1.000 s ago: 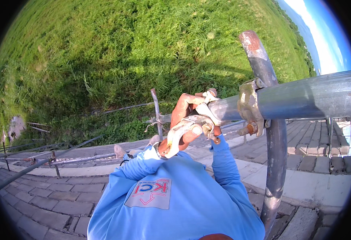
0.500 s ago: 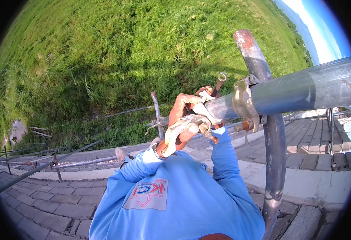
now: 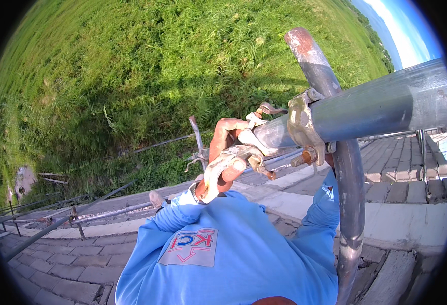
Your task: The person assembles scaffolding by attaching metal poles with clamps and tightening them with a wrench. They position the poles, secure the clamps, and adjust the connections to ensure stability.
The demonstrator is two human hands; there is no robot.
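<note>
My left hand (image 3: 222,137) is closed around a swivel scaffold coupler (image 3: 256,143), its fingers curled over the top and its thumb in front. One half of this coupler sits around the end of a thick grey pipe (image 3: 381,109); the other half hangs open beside my palm. My right arm reaches up behind the pipe crossing, and only a sliver of my right hand (image 3: 329,159) shows between the pipes; its fingers are hidden. Nearest to it is a second coupler (image 3: 299,119) with a rusty threaded bolt (image 3: 299,159), which joins the thick pipe to an upright pipe (image 3: 349,203).
Brick-like paving (image 3: 70,264) slopes below me, with a pale concrete strip (image 3: 396,218) across it. Thin scaffold pipes (image 3: 114,209) run at the lower left, and a short post (image 3: 197,134) stands beyond my left hand. Tall green grass (image 3: 147,66) covers the ground farther out.
My right hand has moved right, from beside the left coupler to behind the pipe crossing. The ring spanner seen there before is out of sight. My left hand keeps its hold.
</note>
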